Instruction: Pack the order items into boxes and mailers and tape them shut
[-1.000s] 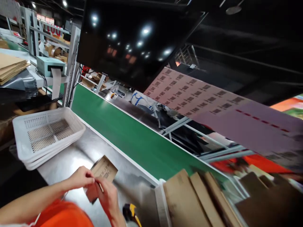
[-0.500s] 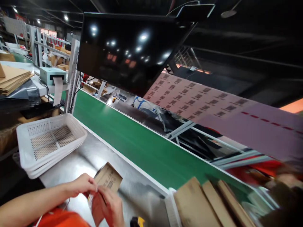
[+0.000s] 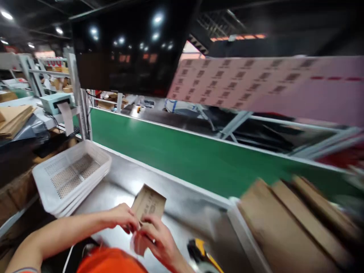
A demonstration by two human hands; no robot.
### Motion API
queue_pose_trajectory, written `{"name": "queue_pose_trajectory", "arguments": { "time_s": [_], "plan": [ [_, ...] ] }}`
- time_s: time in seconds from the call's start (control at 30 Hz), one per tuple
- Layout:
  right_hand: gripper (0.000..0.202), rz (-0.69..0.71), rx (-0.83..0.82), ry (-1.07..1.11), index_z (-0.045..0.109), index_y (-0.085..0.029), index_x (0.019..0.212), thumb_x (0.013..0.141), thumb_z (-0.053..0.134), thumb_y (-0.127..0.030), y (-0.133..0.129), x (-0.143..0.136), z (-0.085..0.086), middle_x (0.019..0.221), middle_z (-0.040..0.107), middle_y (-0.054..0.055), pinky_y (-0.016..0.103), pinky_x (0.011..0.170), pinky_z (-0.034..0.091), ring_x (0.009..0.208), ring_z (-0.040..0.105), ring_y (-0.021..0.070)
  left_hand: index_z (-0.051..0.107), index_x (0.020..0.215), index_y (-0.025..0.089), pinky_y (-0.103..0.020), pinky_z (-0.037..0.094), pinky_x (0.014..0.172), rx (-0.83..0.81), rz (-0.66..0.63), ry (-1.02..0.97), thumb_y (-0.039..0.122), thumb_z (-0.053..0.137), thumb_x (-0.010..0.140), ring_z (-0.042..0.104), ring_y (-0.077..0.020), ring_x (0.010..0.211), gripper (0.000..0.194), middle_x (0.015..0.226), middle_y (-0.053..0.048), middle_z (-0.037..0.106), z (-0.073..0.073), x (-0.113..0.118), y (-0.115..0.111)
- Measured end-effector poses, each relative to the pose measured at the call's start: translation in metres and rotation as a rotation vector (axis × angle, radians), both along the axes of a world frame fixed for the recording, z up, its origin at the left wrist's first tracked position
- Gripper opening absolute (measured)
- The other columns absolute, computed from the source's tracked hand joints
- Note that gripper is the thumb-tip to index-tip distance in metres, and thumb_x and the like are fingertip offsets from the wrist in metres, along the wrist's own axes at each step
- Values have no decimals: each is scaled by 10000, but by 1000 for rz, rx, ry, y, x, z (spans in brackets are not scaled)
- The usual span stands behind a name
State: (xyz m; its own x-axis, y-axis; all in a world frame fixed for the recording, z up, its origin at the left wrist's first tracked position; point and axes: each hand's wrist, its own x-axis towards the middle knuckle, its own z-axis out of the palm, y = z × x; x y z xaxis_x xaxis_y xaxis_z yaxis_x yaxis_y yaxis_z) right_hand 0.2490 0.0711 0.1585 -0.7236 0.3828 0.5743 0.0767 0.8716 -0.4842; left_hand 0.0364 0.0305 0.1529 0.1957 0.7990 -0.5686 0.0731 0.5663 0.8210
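Observation:
My left hand (image 3: 126, 218) and my right hand (image 3: 160, 237) meet low in the view, fingertips pinched together. Between them hangs a small, thin, reddish see-through piece (image 3: 139, 243), which looks like a plastic bag; blur and fingers hide most of it. Both hands appear closed on its upper edge. Just beyond the fingertips, a small brown cardboard box (image 3: 150, 203) with dark print lies on the metal table (image 3: 119, 193). To the right of my right hand is a yellow and black tape dispenser (image 3: 200, 250) with a roll of clear tape.
Stacked white plastic baskets (image 3: 76, 172) stand at the left. A green conveyor belt (image 3: 170, 148) runs behind the table. On the right, a white bin (image 3: 247, 231) holds upright cardboard sheets (image 3: 281, 227). A label printer (image 3: 57, 103) and a dark screen (image 3: 127, 49) are farther back.
The view has turned and levelled, so hands, box and baskets appear farther right. More of the tape dispenser shows. Both hands still pinch the reddish piece.

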Motion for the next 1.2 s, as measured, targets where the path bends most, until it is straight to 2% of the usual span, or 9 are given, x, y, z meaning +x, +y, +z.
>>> {"name": "queue_pose_trajectory", "arguments": {
  "time_s": [0.17, 0.27, 0.4, 0.47, 0.6, 0.77, 0.87, 1.03, 1.2],
  "plan": [
    [184, -11, -143, 143, 718, -271, 998, 1014, 591, -139, -42, 19, 2, 987, 837, 36, 394, 909, 647, 916, 790, 198, 526, 747, 227, -302, 511, 682, 4, 27, 347, 358, 630, 828, 564, -173, 699, 186, 689, 24, 520, -21, -16, -12],
    [106, -357, -428, 384, 686, -241, 954, 1034, 617, -242, -42, 30, -20, 940, 821, 59, 383, 888, 645, 903, 783, 204, 432, 707, 243, -296, 484, 718, 25, -64, 590, 309, 559, 913, 578, -198, 778, 252, 679, 19, 454, -47, -46, -14],
    [169, -846, -750, 411, 644, -211, 930, 899, 691, -371, 20, 30, -60, 886, 777, 65, 350, 755, 636, 800, 740, 208, 486, 672, 214, -417, 527, 926, 194, -336, 900, 228, 632, 882, 679, -301, 1004, 256, 852, -69, 657, -64, -78, -21],
    [162, -890, -791, 345, 632, -211, 923, 810, 693, -310, 59, 20, -78, 827, 741, 25, 313, 677, 605, 715, 698, 184, 609, 727, 183, -480, 518, 1064, 345, -516, 921, 216, 680, 859, 676, -358, 1205, 154, 1203, -158, 744, -62, -78, -18],
    [248, -933, -748, 226, 645, -195, 954, 709, 637, -156, 101, -3, -107, 810, 713, 6, 303, 669, 575, 696, 663, 175, 782, 980, 138, -535, 338, 1316, 678, -743, 909, 164, 645, 906, 403, -407, 1606, 158, 1713, -178, 506, -53, -44, 6],
    [387, -876, -559, 69, 697, -144, 1193, 838, 547, -121, 85, -12, -127, 1168, 759, 112, 424, 1023, 581, 1111, 726, 257, 817, 1187, 125, -604, 357, 1328, 823, -977, 880, 192, 734, 904, 373, -429, 1651, 302, 1761, -208, 448, -72, -1, 32],
    [396, -774, -365, -112, 703, -151, 1337, 971, 554, -144, 74, -9, -133, 1540, 636, 227, 592, 1246, 427, 1471, 563, 361, 845, 1086, 128, -692, 305, 1337, 791, -956, 879, 333, 775, 955, 371, -463, 1650, 253, 1781, -213, 410, -94, 1, 27],
    [408, -309, -122, -483, 723, -216, 1433, 1050, 659, -339, 65, 2, -141, 1587, 663, 166, 508, 1263, 456, 1495, 592, 296, 870, 999, 164, -684, 258, 1361, 813, -886, 868, 455, 788, 975, 316, -440, 1683, 303, 1805, -171, 376, -115, -13, 8],
    [610, -244, -239, -520, 706, -172, 1489, 1099, 528, -605, 75, 2, -134, 1633, 621, 155, 481, 1285, 398, 1552, 540, 320, 872, 987, 111, -623, 378, 1331, 812, -892, 845, 355, 830, 926, 312, -453, 1683, 256, 1797, -217, 359, -122, -14, 6]
  ]
}}
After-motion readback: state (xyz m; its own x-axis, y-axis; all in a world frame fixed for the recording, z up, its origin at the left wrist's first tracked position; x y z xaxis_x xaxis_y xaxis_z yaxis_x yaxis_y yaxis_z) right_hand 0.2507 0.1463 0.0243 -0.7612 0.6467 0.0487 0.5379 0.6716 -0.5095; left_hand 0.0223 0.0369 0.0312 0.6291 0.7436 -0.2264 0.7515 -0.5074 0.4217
